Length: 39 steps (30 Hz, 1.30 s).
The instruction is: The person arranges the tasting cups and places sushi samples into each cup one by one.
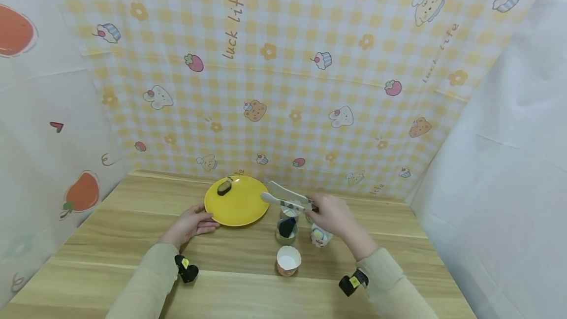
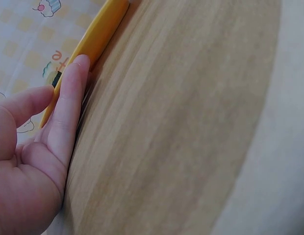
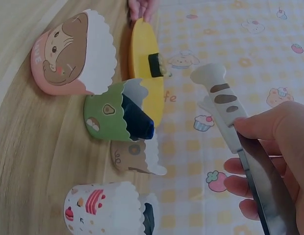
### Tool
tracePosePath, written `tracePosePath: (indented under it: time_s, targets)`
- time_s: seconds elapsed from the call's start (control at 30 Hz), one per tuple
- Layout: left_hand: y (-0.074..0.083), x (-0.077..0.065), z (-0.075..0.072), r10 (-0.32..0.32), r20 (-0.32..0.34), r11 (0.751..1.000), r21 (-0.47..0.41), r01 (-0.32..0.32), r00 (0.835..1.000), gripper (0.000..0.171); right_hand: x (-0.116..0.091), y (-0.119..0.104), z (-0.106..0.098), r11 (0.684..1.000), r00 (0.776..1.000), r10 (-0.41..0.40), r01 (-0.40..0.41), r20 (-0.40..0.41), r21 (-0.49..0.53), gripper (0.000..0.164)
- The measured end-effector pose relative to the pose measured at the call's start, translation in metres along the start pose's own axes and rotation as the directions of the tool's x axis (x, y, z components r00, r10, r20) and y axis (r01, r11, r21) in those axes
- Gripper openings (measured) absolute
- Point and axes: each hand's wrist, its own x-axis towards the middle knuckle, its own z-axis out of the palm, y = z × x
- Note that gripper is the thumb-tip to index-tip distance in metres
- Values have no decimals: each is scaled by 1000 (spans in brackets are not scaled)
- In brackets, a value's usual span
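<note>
My left hand (image 1: 190,223) pinches the near left rim of a yellow plate (image 1: 243,206), thumb on top and fingers underneath. On the plate's far left lies a small sushi roll (image 1: 224,187) with a dark wrap, also visible in the right wrist view. In my right hand (image 1: 330,214) I hold metal tongs (image 3: 265,181) with white paw-shaped tips. Their tips stand apart with nothing between them, near the plate's right edge. Just below the tongs, a green paper cup (image 3: 100,115) holds a dark wedge-shaped piece (image 3: 136,120).
A pink paper cup (image 1: 287,266) with a face print stands nearest. Beyond the green cup is a brown cup (image 3: 126,155); a white printed cup (image 1: 320,236) stands to the right, with a dark piece (image 3: 149,218) behind it. A checkered cloth (image 1: 292,82) closes off the table's back.
</note>
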Motion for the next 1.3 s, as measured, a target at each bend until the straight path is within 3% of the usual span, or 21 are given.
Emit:
tracePosePath:
  time_s: [0.63,1.1,1.3]
  targets:
    - [-2,1,0,-5,-2,1000,4,5,1000,61,16,-1,19,1000,998,21,-23,54,20,40]
    - [-1,1,1,1,-5,1000,-3,-1,1000,60,35,-16,25,999,995,46,-48,91,19,29]
    - [-1,1,0,6,1,1000,-2,-6,1000,60,41,-22,27,998,992,51,-56,116,42,33]
